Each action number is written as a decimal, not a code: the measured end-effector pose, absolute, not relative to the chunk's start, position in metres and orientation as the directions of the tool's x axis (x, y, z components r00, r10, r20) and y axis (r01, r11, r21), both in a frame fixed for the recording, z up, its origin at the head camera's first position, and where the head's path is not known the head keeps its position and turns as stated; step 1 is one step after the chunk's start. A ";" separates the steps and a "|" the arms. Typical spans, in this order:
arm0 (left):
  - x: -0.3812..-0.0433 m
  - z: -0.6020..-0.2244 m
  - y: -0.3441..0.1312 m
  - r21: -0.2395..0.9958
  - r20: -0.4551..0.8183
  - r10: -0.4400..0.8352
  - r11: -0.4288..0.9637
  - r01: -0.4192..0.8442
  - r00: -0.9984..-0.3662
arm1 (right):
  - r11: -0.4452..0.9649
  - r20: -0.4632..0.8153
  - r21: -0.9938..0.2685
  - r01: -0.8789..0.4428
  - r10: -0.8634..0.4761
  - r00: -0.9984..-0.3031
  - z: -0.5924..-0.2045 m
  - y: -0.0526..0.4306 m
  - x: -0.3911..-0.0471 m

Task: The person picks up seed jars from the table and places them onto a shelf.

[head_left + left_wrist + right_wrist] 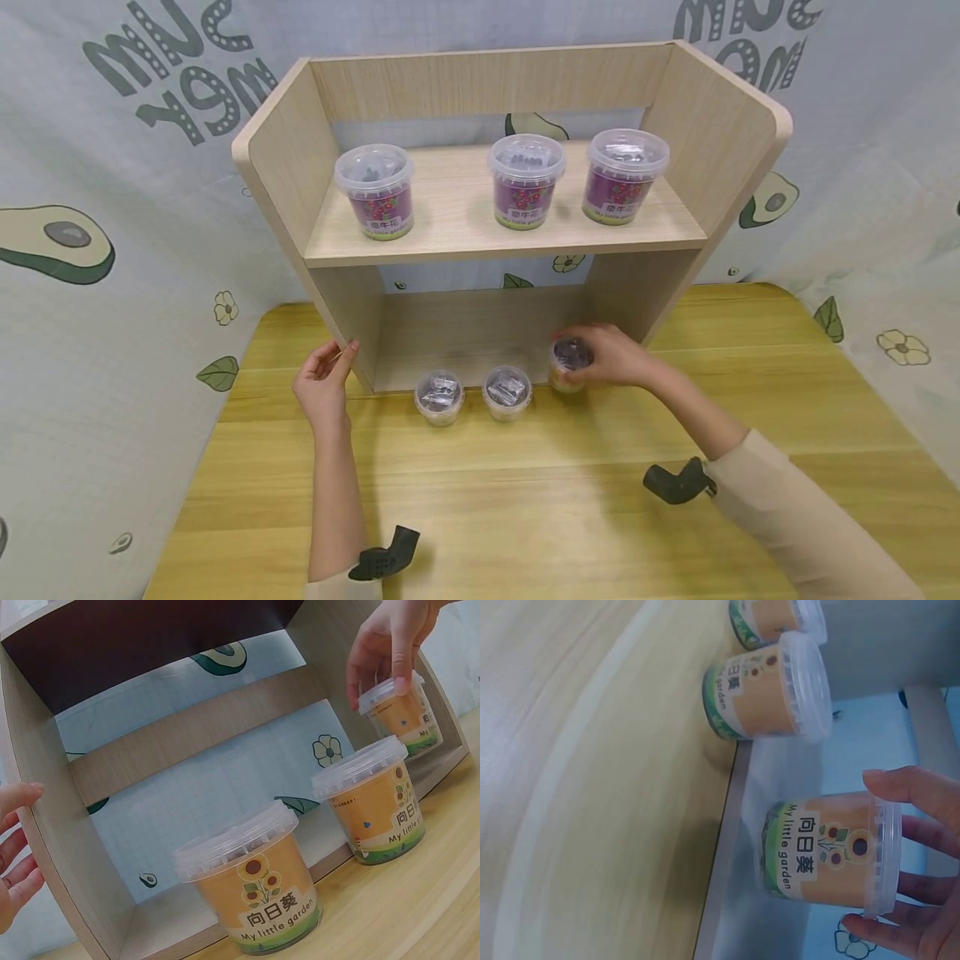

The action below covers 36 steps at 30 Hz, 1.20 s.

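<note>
A sunflower tub (825,851) was held in the right hand (611,354) at the right end of the lower shelf (472,333), near its front edge; whether the base was supported by the board could not be told. The thumb and fingers (913,787) were clamped on the lid (887,859) from opposite sides of its rim. By the left hand (324,387), the left side panel (49,772) was pinched at its front edge. 2 more sunflower tubs (440,396) (507,392) were stood on the worktop (525,500), just in front of the lower shelf, and 3 morning-glory tubs (384,212) (522,204) (617,196) were set above.

The held tub was judged light, its plastic wall likely to be flexed by a hard squeeze but not easily broken. The smooth label was expected to be slippery. The lid's ribbed rim was judged the stiffer, grippier hold, although it might be popped loose if lifted alone. A surer hold would be given by fingers wrapped around the tapered wall just below the rim.
</note>
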State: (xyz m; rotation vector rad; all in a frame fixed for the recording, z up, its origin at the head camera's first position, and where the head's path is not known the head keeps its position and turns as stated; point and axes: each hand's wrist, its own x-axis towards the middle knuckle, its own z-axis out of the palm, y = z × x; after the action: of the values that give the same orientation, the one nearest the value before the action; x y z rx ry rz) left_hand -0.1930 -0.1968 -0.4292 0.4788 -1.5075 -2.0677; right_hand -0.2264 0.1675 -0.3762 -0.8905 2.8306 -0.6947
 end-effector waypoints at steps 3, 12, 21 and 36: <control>-0.193 -0.430 -0.197 0.948 0.026 -0.606 -0.238 0.212 -0.795 | 0.729 0.045 -0.459 -0.509 -0.553 -0.832 -0.374 0.168 -0.229; -0.195 -0.429 -0.197 0.948 0.018 -0.602 -0.245 0.205 -0.798 | 0.756 0.023 -0.445 -0.480 -0.526 -0.850 -0.371 0.170 -0.235; -0.195 -0.429 -0.196 0.945 0.026 -0.608 -0.244 0.217 -0.794 | 0.770 0.028 -0.436 -0.466 -0.506 -0.862 -0.368 0.174 -0.241; -0.195 -0.429 -0.196 0.947 0.010 -0.615 -0.248 0.205 -0.788 | 0.785 0.042 -0.407 -0.467 -0.495 -0.868 -0.360 0.175 -0.253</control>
State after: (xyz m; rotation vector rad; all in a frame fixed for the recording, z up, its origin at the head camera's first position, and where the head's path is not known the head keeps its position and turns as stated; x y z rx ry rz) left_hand -0.1950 -0.1964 -0.4294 0.5014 -1.4902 -2.0721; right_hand -0.2527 0.1746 -0.3598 -0.7838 2.9038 -0.6359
